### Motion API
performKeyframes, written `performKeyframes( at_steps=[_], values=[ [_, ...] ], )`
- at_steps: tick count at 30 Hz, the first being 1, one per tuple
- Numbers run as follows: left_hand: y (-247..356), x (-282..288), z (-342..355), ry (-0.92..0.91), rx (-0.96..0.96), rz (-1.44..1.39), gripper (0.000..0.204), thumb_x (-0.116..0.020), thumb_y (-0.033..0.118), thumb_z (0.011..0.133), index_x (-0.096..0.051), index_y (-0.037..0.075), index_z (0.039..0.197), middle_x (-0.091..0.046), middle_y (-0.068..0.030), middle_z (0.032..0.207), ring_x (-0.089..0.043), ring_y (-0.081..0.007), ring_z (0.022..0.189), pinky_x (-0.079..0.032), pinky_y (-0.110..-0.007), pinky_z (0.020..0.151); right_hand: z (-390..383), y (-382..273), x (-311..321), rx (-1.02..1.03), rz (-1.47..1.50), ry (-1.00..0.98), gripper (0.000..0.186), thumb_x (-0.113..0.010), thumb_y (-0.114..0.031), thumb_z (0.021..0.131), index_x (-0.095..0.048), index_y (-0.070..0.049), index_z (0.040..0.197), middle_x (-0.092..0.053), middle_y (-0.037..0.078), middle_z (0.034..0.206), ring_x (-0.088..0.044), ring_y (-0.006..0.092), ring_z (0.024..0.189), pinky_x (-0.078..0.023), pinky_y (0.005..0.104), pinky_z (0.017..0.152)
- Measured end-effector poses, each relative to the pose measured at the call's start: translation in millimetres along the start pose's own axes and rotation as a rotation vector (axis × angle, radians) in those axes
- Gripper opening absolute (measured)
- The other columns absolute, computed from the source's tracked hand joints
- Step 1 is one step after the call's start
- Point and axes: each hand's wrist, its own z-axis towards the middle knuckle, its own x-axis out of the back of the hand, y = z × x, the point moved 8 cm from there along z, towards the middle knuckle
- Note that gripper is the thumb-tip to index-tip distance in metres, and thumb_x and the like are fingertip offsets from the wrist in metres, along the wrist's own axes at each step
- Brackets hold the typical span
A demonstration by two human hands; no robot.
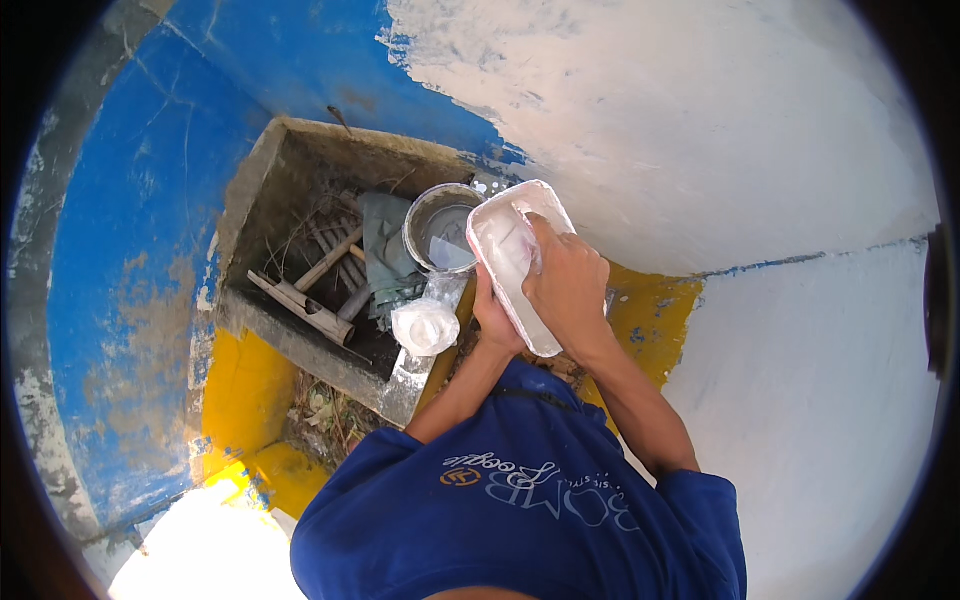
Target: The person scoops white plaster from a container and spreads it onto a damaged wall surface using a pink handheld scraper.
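In front of my chest is a white rectangular tub point(533, 328), tilted, its inside smeared with white paste point(497, 232). My left hand point(492, 316) is closed on its near left side, with some fingers hidden beneath it. Over the tub's right side reaches my right hand point(568, 285), fingers curled together and bent down into the paste. A pale edge shows by those fingertips, but I cannot make out what they grip. Just left of the tub, a round bucket point(410, 232) holds greyish-white material.
A concrete trough point(300, 360) on the left contains bamboo pieces point(318, 318), twigs and a grey-green cloth point(387, 245). A knotted white plastic bag point(425, 327) sits near its edge. Blue wall point(290, 50) meets white-coated wall point(680, 130) behind; yellow paint point(655, 310) runs lower down.
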Motion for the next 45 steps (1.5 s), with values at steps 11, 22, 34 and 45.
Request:
performKeyframes(
  at_steps=[11, 22, 34, 45],
  values=[
    [0, 9, 0, -0.037, 0.031, -0.046, 0.065, -0.026, 0.056, 0.105, -0.036, 0.012, 0.152, -0.045, -0.0098, 0.15, -0.044, -0.0276, 0.138, -0.034, -0.045, 0.116, -1, -3, 8, 0.025, 0.025, -0.008, 0.041, -0.063, -0.007, 0.076, -0.069, -0.011, 0.116, -0.07, 0.014, 0.081, -0.068, 0.0325, 0.08, -0.052, 0.0465, 0.064],
    [0, -5, -5, -0.084, 0.052, -0.084, 0.067, -0.027, 0.057, 0.104, -0.036, 0.011, 0.151, -0.046, -0.01, 0.149, -0.046, -0.0281, 0.136, -0.035, -0.045, 0.115, -7, -9, 15, 0.073, 0.049, 0.067, 0.045, -0.063, -0.003, 0.072, -0.072, -0.012, 0.116, -0.073, 0.012, 0.091, -0.067, 0.0295, 0.082, -0.054, 0.0432, 0.068],
    [-3, 16, -7, -0.032, 0.032, -0.102, 0.068, -0.029, 0.057, 0.104, -0.034, 0.01, 0.152, -0.043, -0.0113, 0.151, -0.044, -0.0291, 0.137, -0.034, -0.046, 0.115, -22, -8, 7, 0.063, 0.088, 0.101, 0.052, -0.063, -0.003, 0.07, -0.072, -0.015, 0.12, -0.072, 0.009, 0.097, -0.068, 0.0294, 0.088, -0.054, 0.0423, 0.074],
    [0, 16, -9, 0.04, -0.004, 0.075, 0.07, -0.03, 0.061, 0.102, -0.031, 0.014, 0.154, -0.041, -0.0108, 0.152, -0.042, -0.0306, 0.138, -0.034, -0.049, 0.115, -21, 6, 8, -0.023, 0.028, 0.072, 0.046, -0.064, -0.006, 0.074, -0.073, -0.014, 0.118, -0.071, 0.01, 0.097, -0.068, 0.0305, 0.089, -0.054, 0.0431, 0.074]
  ],
)
